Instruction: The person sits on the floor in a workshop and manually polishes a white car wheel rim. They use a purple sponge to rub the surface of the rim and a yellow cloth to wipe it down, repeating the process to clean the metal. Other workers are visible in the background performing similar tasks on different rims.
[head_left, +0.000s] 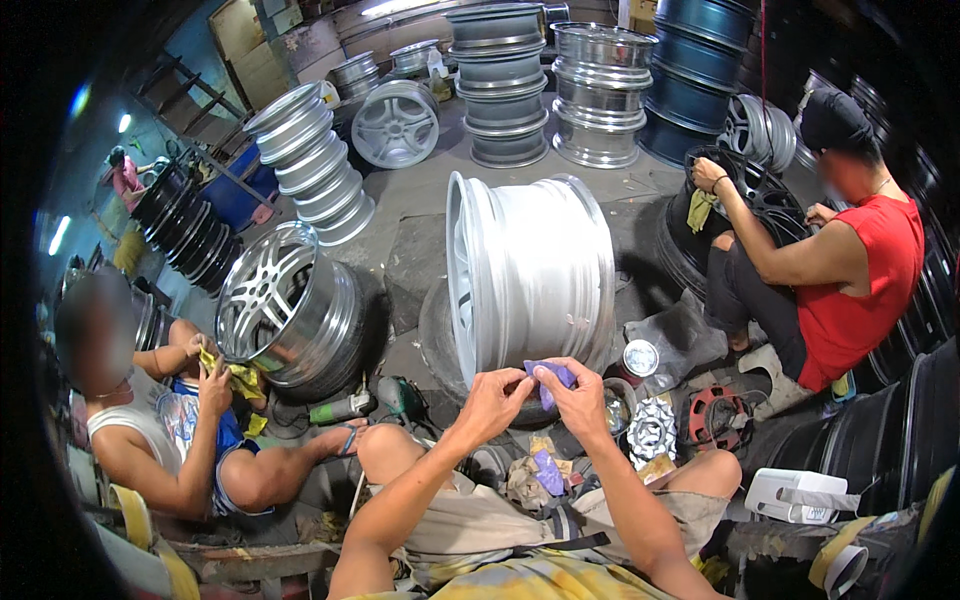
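In front of me, a silver-white wheel rim (545, 270) stands on its edge on a black tyre (436, 330) that lies flat. Just at the rim's near side, my right hand (578, 400) pinches a small folded piece of purple sandpaper (552, 376) between thumb and fingers. My left hand (493, 405) is closed too, its fingertips pinched at the left edge of the same piece. Another purple scrap (548, 472) lies on the floor between my legs, among brown crumpled scraps (525, 484).
Coworkers sit left, by a polished rim (290, 310), and right, by a black rim (755, 190). A green angle grinder (342, 409), an open can (641, 358) and a white plastic container (797, 496) lie near me. Rim stacks (500, 90) stand behind.
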